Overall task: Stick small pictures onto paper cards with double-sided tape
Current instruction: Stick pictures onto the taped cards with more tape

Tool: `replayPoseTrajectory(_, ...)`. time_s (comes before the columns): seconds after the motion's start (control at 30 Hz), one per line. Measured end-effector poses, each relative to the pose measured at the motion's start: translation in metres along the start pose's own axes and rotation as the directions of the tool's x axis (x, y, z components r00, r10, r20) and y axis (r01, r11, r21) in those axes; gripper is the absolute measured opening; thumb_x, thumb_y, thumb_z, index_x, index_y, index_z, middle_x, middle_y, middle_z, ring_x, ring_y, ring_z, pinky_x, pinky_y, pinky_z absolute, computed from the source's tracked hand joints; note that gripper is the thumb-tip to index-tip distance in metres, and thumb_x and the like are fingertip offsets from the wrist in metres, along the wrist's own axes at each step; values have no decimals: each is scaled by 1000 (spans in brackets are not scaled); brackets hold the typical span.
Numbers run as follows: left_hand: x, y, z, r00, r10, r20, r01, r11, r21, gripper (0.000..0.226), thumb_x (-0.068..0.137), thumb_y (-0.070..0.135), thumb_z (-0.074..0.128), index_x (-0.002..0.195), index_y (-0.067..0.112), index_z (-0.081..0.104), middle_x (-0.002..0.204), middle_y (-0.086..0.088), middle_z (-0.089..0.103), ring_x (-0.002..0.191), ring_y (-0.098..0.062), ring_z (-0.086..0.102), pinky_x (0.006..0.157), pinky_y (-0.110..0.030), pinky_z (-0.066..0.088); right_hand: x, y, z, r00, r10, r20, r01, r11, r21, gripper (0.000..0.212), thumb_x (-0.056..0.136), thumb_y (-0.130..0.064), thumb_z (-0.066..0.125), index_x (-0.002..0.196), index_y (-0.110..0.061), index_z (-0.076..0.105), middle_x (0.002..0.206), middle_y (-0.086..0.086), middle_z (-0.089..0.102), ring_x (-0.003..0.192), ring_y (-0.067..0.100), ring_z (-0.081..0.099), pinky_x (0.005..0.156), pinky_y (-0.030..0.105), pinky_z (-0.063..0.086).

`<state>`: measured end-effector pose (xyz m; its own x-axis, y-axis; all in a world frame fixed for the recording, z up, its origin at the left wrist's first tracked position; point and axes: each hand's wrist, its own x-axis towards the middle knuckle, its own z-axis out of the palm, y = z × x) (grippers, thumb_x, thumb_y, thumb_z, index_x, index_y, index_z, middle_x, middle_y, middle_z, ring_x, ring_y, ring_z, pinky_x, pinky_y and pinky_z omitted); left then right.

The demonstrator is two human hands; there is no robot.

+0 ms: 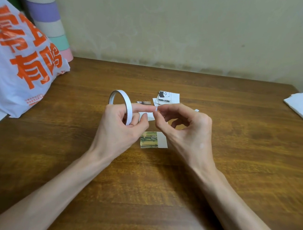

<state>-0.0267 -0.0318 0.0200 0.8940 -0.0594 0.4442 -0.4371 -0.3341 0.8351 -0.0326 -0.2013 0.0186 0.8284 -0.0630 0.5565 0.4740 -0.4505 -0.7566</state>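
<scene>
While both hovered above the wooden counter (235, 139), my left hand (121, 125) gripped the double-sided tape roll (129, 104), forefinger through its ring; my right hand (187, 128) pinched the tape's free end (156, 109). Bamboo-picture card (153, 140): flat on the counter beneath them. Panda-picture pile (167, 98): just behind.

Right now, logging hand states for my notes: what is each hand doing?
Left hand: grips the tape roll, index finger through it.
Right hand: pinches the tape's loose end.

Plastic bag (22, 68) crowding table's (217, 138) left.
</scene>
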Motion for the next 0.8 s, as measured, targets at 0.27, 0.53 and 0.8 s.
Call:
replayPoseTrajectory(0.27,0,0,-1,1000,-14,4,14,1000,5,24,96,4,68,105,22,82,49,2,32,46,-6,31,53,-18,36,2,-1,-2,1000,2,16,-2,1000,-17,10,88,-9,79,91,-17,83,78,-15,77,70,10,72,69,20,56)
replayPoseTrajectory(0.53,-1,-1,0,1000,-4,17,4,1000,12,23,97,7,70,107,23,82,47,5,35,45,-8,34,55,-24,43,2,-3,-3,1000,-7,20,8,1000,-20,10,87,-8,79,90,-17,83,77,-15,77,68,11,71,70,19,56)
replayPoseTrajectory(0.8,0,1,0,1000,-5,12,5,1000,-2,24,97,4,69,107,21,82,50,0,29,45,-6,30,54,-10,36,2,-5,-3,998,-60,-14,58,996,-66,9,85,-8,80,90,-16,81,75,-10,75,68,12,71,70,21,57)
